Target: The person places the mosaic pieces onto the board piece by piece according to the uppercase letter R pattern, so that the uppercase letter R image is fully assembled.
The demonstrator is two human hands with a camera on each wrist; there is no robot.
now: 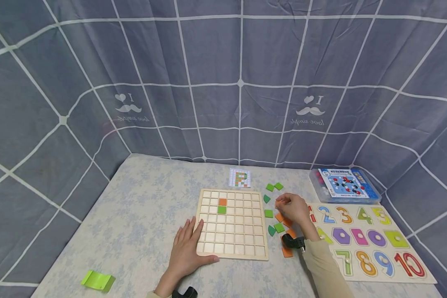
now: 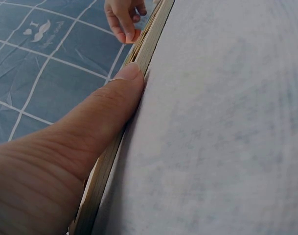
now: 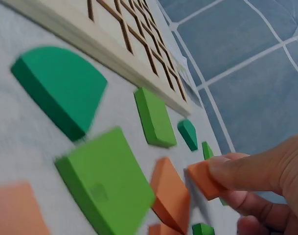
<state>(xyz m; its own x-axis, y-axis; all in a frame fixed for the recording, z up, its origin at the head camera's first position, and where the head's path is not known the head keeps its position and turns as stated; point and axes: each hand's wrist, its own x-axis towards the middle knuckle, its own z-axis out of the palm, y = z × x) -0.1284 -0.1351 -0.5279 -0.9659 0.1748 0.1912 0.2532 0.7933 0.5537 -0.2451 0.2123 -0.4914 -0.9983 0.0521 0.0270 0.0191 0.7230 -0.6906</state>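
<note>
A wooden grid board (image 1: 232, 225) lies on the table, with an orange square tile (image 1: 222, 202) and a green square tile (image 1: 221, 210) in neighbouring cells, orange above green. My left hand (image 1: 186, 248) rests at the board's lower left corner, fingers spread, thumb (image 2: 107, 105) along the near edge. To the right of the board, my right hand (image 1: 293, 207) pinches an orange tile (image 3: 205, 178) between thumb and fingers, above the loose pieces. Around it lie green squares (image 3: 107, 181), dark green quarter-round pieces (image 3: 60, 85) and several orange tiles (image 3: 171, 196).
A small pattern card (image 1: 240, 178) lies behind the board. On the right are a wooden number puzzle (image 1: 372, 240) and a plastic case (image 1: 344, 185) with a molecule picture. A light green curved block (image 1: 98, 281) sits at the front left. A grey checked curtain (image 1: 216, 103) hangs behind the table.
</note>
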